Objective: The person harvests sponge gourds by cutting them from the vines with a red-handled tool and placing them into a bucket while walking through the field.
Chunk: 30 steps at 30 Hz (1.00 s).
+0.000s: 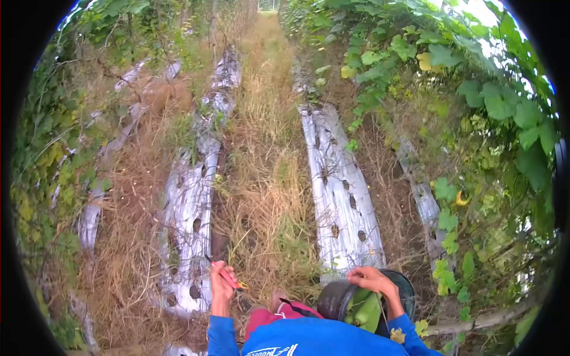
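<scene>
My left hand (222,282) is closed around red-handled pruning shears (228,277), held out over the dry grass to the left of my body. Their dark tip points up and left, and a bit of yellow shows at the opposite end. A dark bucket (334,301) is close against my right side. Over its far rim, my right hand (371,279) curls its fingers, and the forearm crosses the opening. Large smooth green vegetables (363,311), perhaps gourds, lie in the bucket, partly hidden by my wrist and blue sleeve.
Silvery plastic mulch strips (341,184) with dark holes run ahead on both sides of a dry grass path (264,154). Leafy vines (499,107) hang along both sides. A yellow-orange fruit or flower (461,199) shows at right. A branch (475,325) crosses low at right.
</scene>
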Available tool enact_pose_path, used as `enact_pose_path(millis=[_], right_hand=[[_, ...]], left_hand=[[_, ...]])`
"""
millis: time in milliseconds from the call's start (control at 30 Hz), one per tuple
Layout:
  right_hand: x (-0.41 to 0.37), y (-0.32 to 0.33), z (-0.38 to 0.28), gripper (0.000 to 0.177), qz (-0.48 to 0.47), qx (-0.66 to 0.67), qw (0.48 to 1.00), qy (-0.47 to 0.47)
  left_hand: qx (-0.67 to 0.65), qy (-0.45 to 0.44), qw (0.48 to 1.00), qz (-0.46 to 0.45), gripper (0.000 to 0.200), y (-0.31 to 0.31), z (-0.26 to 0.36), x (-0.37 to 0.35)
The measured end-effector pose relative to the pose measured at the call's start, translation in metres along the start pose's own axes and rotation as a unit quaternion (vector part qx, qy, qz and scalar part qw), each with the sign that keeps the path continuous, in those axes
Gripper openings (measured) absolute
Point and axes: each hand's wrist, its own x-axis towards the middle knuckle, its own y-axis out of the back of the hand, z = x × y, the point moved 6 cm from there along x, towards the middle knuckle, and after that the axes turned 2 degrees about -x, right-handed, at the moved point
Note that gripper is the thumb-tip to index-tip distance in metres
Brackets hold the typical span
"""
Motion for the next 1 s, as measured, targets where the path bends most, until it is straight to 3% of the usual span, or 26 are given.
enact_pose_path(millis=[67,133,367,533,600,667,733,800,900,1000], right_hand=[[0.036,0.021,-0.033,0.037,0.0,0.042,0.998,0.045],[0.074,0.037,-0.06,0.037,-0.015,0.011,0.999,0.046],[0.214,0.076,-0.135,0.042,-0.053,-0.092,0.992,0.064],[0.311,0.126,-0.179,0.039,-0.057,-0.096,0.99,-0.081],[0.326,0.154,-0.22,0.031,-0.002,-0.043,0.997,-0.068],[0.354,0.168,-0.233,0.035,0.005,-0.002,0.999,0.031],[0.365,0.187,-0.276,0.038,0.038,0.038,0.999,-0.003],[0.395,0.206,-0.285,0.039,0.022,0.033,0.999,0.015],[0.446,0.242,-0.291,0.04,0.006,0.006,0.999,0.038],[0.501,0.276,-0.304,0.039,0.004,-0.035,0.999,0.022]], left_hand=[[-0.038,-0.003,0.999,-0.014,0.014,-0.032,0.028,0.024],[0.007,-0.073,0.995,-0.066,0.022,-0.056,0.059,0.05],[0.032,-0.071,0.996,-0.042,0.03,-0.062,0.117,0.168],[0.093,-0.021,0.995,0.027,0.032,-0.062,0.15,0.289],[0.105,0.009,0.993,0.045,0.035,-0.097,0.169,0.332],[0.112,0.02,0.993,0.027,0.037,-0.14,0.188,0.376],[0.162,0.025,0.986,-0.024,0.035,-0.186,0.21,0.42],[0.187,0.028,0.982,-0.021,0.03,-0.246,0.235,0.452],[0.226,-0.006,0.969,-0.102,0.023,-0.339,0.263,0.499],[0.266,-0.031,0.954,-0.134,0.022,-0.395,0.271,0.548]])
